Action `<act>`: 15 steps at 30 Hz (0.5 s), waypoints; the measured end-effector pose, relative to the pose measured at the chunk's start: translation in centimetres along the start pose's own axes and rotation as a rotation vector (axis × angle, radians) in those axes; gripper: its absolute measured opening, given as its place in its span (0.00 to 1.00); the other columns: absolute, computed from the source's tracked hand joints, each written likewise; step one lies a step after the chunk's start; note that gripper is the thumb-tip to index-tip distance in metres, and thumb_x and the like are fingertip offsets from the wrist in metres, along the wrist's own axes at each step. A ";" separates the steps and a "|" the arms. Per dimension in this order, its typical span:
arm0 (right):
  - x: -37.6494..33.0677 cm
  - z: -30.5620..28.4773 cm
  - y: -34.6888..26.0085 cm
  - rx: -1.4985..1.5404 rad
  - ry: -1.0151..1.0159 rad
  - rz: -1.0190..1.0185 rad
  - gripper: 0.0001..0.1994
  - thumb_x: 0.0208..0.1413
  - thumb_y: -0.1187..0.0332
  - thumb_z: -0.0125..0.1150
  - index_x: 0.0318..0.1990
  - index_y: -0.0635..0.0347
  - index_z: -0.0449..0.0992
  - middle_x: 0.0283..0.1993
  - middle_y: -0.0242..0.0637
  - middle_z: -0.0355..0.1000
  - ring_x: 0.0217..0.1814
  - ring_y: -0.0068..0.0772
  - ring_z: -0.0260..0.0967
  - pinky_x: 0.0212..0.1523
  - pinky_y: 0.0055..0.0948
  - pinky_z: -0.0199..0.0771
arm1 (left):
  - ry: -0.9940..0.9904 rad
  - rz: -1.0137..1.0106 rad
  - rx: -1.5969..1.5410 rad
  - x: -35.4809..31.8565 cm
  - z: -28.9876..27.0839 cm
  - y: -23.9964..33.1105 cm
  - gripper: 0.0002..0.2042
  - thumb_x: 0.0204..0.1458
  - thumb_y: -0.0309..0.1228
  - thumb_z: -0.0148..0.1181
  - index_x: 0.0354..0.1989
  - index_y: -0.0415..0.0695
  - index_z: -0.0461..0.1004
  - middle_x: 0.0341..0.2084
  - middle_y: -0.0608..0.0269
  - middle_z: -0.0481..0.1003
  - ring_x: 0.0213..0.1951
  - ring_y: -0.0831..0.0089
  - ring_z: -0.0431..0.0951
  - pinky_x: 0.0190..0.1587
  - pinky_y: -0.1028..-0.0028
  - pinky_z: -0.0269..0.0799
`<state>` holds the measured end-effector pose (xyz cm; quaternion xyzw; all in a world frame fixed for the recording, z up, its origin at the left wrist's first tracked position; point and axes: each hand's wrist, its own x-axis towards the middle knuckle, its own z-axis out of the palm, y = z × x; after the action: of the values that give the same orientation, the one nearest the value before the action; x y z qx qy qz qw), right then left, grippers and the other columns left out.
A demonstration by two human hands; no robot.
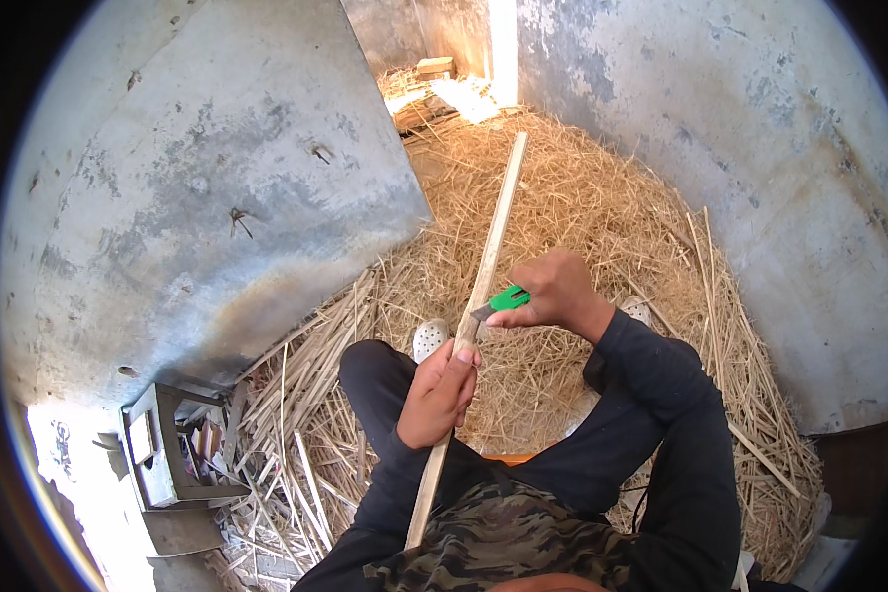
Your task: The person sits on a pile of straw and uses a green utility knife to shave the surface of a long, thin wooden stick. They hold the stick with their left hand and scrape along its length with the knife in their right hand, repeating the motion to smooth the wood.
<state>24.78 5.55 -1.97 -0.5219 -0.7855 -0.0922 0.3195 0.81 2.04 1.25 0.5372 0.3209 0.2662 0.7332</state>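
Head view, contents as seen from above. Item one: a long pale stick [483, 286], running from the person's lap up and away over the straw. Item two: left hand [437, 393], fingers wrapped fully round the stick's lower half, gripping it. Item three: right hand [553, 291], closed round a green-handled knife [501, 302], its blade laid against the stick just above the left hand. Item four: straw [602, 207], loose and deep, covering the floor between the grey walls [217, 178]. Item five: longer split canes [296, 424] lying in a heap at the person's left. Item six: a small grey box stand [163, 449] near the lower left, beside the canes. Item seven: a white shoe [429, 338] showing beyond the left knee.
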 end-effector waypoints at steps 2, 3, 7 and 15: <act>0.4 -0.2 0.2 -0.049 0.029 -0.013 0.36 0.37 0.25 0.56 0.09 0.52 0.60 0.09 0.35 0.58 0.11 0.40 0.61 0.14 0.37 0.57 | 0.008 0.006 0.025 0.2 0.1 0.3 0.14 0.66 0.42 0.40 0.39 0.44 0.65 0.12 0.75 0.58 0.10 0.87 0.53 0.13 0.85 0.52; 0.6 -0.3 0.4 -0.056 0.051 -0.033 0.36 0.37 0.25 0.56 0.09 0.51 0.60 0.09 0.34 0.58 0.10 0.38 0.60 0.13 0.36 0.57 | 0.017 -0.001 0.036 0.3 0.1 0.4 0.14 0.67 0.42 0.40 0.39 0.44 0.65 0.12 0.75 0.58 0.10 0.87 0.53 0.13 0.85 0.51; 0.7 0.7 1.1 -0.078 0.135 -0.090 0.36 0.41 0.25 0.53 0.09 0.49 0.59 0.08 0.28 0.54 0.09 0.33 0.56 0.12 0.33 0.54 | 0.039 -0.025 0.061 0.2 0.0 0.4 0.13 0.66 0.42 0.40 0.38 0.45 0.64 0.12 0.76 0.58 0.11 0.87 0.53 0.13 0.84 0.51; 1.2 0.0 12.4 -0.326 0.035 0.421 0.38 0.54 0.26 0.33 0.11 0.49 0.62 0.09 0.25 0.52 0.10 0.23 0.49 0.12 0.30 0.48 | -0.043 -0.067 0.024 -1.4 1.7 -0.9 0.13 0.66 0.41 0.41 0.37 0.45 0.64 0.12 0.76 0.58 0.11 0.87 0.54 0.13 0.84 0.51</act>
<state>35.39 11.88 -3.55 -0.7168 -0.6287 -0.1580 0.2568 1.22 -0.26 1.01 0.5404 0.3261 0.2257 0.7421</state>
